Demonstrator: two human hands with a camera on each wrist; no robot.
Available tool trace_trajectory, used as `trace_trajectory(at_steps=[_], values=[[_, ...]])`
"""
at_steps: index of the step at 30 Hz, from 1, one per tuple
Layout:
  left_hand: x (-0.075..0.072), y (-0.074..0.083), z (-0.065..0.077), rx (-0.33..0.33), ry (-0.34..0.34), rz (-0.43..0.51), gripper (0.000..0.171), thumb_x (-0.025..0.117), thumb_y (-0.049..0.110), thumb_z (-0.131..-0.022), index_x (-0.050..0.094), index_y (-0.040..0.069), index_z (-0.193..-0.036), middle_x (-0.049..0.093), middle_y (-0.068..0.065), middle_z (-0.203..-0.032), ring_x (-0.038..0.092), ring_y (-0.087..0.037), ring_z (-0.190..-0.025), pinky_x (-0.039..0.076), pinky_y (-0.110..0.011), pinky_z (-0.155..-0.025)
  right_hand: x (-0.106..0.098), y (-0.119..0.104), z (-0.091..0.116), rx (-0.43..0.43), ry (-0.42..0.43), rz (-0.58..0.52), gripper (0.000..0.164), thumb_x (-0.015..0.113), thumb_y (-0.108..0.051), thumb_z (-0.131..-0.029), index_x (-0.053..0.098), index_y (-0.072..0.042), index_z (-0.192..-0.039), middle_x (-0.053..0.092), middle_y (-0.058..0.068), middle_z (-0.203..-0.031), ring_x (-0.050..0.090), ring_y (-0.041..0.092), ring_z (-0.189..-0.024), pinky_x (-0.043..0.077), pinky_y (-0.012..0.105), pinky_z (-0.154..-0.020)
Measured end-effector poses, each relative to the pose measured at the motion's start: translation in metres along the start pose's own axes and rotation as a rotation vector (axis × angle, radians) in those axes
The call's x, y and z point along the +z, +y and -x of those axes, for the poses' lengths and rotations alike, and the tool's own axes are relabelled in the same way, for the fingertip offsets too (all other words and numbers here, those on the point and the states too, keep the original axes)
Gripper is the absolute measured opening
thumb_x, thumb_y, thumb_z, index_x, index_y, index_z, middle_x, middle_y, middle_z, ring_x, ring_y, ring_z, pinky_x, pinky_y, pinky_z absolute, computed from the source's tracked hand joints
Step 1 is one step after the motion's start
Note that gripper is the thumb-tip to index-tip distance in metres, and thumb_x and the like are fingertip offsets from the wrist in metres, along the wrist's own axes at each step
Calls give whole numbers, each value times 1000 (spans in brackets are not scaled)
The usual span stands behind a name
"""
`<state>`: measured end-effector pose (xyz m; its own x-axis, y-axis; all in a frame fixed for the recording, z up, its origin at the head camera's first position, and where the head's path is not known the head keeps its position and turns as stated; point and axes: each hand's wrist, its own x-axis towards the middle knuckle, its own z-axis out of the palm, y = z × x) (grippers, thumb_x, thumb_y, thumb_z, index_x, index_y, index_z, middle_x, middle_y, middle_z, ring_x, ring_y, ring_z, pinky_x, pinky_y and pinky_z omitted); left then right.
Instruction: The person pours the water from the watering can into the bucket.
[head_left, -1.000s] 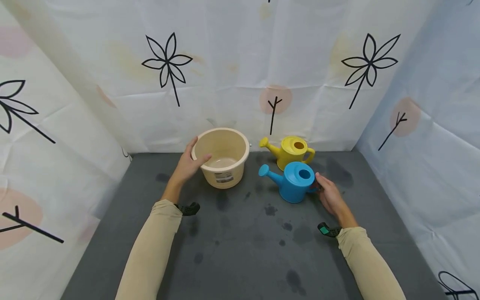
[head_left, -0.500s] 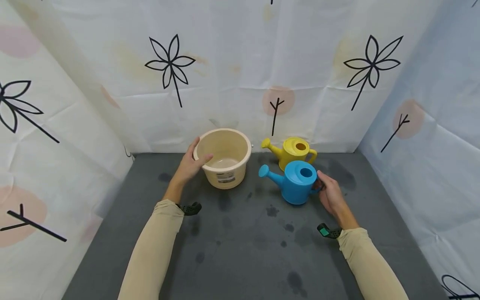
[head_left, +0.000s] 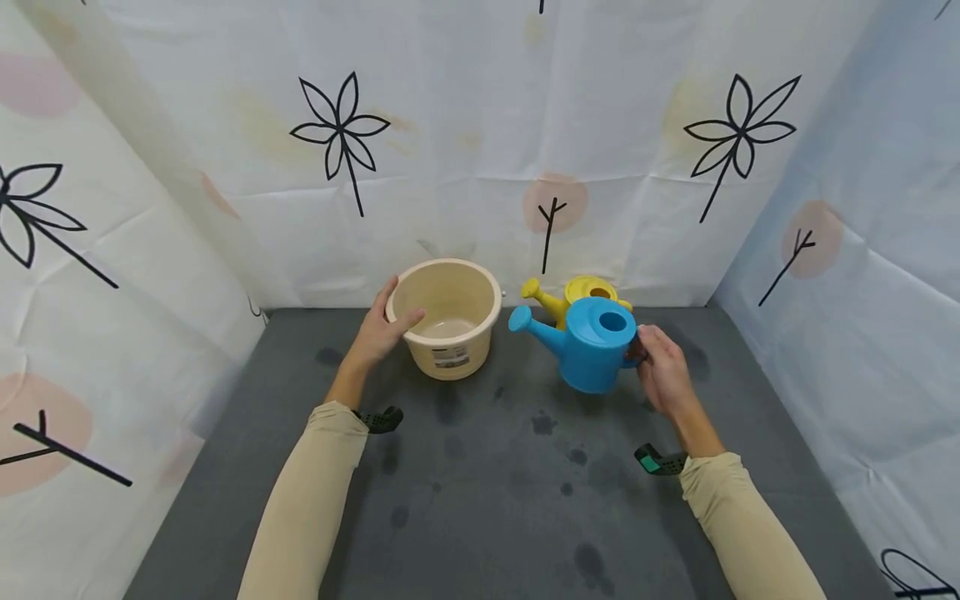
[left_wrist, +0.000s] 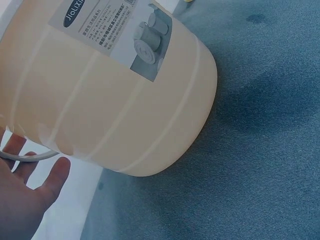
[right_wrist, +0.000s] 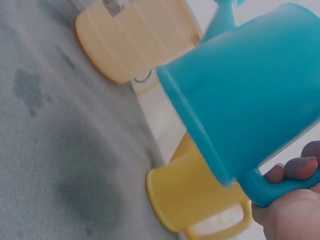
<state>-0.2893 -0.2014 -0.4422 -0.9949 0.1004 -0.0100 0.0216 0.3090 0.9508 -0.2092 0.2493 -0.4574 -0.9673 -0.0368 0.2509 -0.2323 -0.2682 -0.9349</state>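
On the dark table (head_left: 480,483), patterned cloth (head_left: 465,108) is closing the far, left and right sides, and several dark spots (head_left: 543,423) mark the surface. The blue watering can (head_left: 596,354) is held in the air on the right part of the scene; seen from the head, it stands in the way of the yellow watering can (head_left: 577,289), which rests behind it near the far cloth. The hands are well apart: the right hand (head_left: 663,371) has its fingers curled around the blue handle, and the left hand (head_left: 375,333) grips the left rim of the beige bucket (head_left: 446,292), thumb over the edge. I count two watering cans and one bucket. The bucket bears one label (left_wrist: 117,35), with a brand beginning "JioLiXi", its end cut by the view, smaller Chinese lines and a picture of containers
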Motion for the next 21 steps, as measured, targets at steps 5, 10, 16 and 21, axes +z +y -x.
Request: trace_trajectory(at_steps=[5, 10, 16, 21], values=[[1, -9, -2, 29, 31, -8, 94, 72, 36, -95, 11, 26, -166, 21, -15, -170, 35, -32, -152, 36, -49, -120, 12, -5, -2, -72, -21, 55, 13, 43, -27, -109, 44, -15, -114, 40, 0, -85, 35, 18, -83, 35, 28, -79], [1, -10, -1, 37, 36, -2, 95, 73, 37, -94, 12, 25, -166, 21, -15, -170, 35, -33, -152, 36, -50, -120, 24, -12, -5, -95, -48, 142, 29, 45, -25, -109, 44, -5, -130, 50, -4, -93, 40, 17, -85, 39, 26, -78], [-1, -6, -1, 10, 9, -19, 94, 71, 38, -96, 9, 29, -166, 18, -13, -171, 33, -33, -153, 36, -50, -121, 38, -15, -6, -61, -1, 157, 35, 47, -23, -108, 44, 1, -133, 51, -7, -90, 43, 12, -81, 43, 22, -76], [0, 12, 8, -12, -11, -10, 93, 70, 29, -97, 9, 20, -166, 16, -17, -171, 31, -37, -153, 34, -52, -121, 50, -18, -9, -77, 39, 234, 39, 46, -19, -109, 41, 9, -136, 46, 2, -86, 43, 16, -81, 44, 24, -76]])
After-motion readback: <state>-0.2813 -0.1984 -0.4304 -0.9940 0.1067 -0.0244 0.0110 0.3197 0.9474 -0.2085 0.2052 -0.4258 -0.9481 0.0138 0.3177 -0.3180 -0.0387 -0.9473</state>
